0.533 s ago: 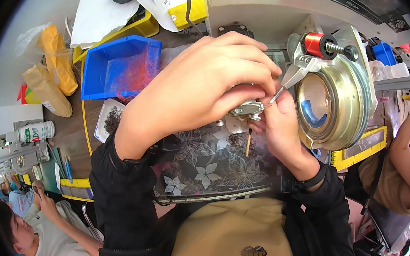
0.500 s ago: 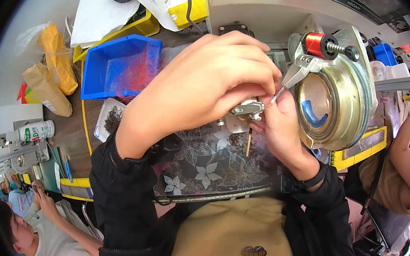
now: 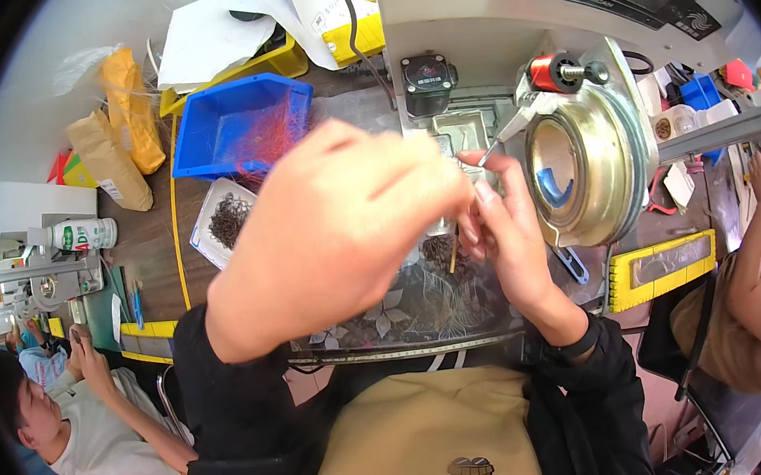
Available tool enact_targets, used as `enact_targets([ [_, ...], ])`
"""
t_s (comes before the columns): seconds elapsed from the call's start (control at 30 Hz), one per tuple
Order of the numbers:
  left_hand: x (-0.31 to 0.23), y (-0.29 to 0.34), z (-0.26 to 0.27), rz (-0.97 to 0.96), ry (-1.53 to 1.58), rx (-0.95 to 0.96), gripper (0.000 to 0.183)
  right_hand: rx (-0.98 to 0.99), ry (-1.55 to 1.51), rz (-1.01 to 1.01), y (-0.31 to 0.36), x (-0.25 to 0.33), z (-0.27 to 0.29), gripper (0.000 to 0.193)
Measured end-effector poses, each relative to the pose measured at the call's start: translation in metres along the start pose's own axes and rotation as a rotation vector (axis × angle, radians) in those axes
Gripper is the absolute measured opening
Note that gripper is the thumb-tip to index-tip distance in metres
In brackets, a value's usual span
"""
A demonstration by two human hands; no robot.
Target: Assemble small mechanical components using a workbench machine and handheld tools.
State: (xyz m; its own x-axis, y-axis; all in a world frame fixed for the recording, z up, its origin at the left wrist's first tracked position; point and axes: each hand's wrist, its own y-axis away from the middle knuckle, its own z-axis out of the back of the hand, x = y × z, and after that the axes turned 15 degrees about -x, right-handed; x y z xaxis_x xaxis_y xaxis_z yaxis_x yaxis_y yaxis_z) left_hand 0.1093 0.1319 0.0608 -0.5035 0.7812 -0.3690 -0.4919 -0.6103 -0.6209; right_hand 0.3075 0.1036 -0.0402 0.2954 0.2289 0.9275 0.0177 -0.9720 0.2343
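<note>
My left hand (image 3: 334,228), blurred by motion, is raised over the table left of the winding machine's metal fixture (image 3: 444,140). Its fingers curl toward my right hand, and whether they hold anything cannot be made out. Beside the fixture, my right hand (image 3: 517,247) has its fingers drawn together, with the index fingertip at the end of a thin metal wire guide (image 3: 501,138). What the right fingers hold is too small to name. Above the round brass-coloured drum (image 3: 587,176) sits a spool of red wire (image 3: 551,74). A thin wooden stick (image 3: 454,253) shows beneath the hands.
A blue bin (image 3: 196,131) with tangled red wire stands at the far left. Nearer lies a white tray (image 3: 207,234) of small dark pieces. A black motor (image 3: 427,86) is behind the fixture. Co-workers sit on both sides, by yellow-edged strips (image 3: 621,283).
My left hand has pulled back from the fixture, toward me and left, and lifted. My right hand stays by the wire guide. The whole view has shifted slightly.
</note>
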Motion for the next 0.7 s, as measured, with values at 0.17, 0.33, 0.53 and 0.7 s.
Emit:
enact_targets([
  [0.17, -0.026, 0.028, -0.006, 0.077, 0.134, 0.032, 0.021, 0.069, 0.107, 0.116, 0.023, 0.005, 0.01, 0.039],
  [0.33, -0.031, 0.048, -0.027, 0.192, 0.256, -0.037, 0.02, 0.077, 0.581, 0.362, 0.031, 0.007, 0.027, 0.033],
  [0.53, -0.035, 0.053, -0.044, 0.305, 0.411, -0.105, 0.014, 0.149, 1.228, 0.854, 0.032, -0.008, 0.032, 0.042],
  [0.7, -0.038, 0.056, -0.052, 0.352, 0.457, -0.139, 0.01, 0.144, 1.285, 0.927, 0.023, -0.012, 0.029, 0.026],
])
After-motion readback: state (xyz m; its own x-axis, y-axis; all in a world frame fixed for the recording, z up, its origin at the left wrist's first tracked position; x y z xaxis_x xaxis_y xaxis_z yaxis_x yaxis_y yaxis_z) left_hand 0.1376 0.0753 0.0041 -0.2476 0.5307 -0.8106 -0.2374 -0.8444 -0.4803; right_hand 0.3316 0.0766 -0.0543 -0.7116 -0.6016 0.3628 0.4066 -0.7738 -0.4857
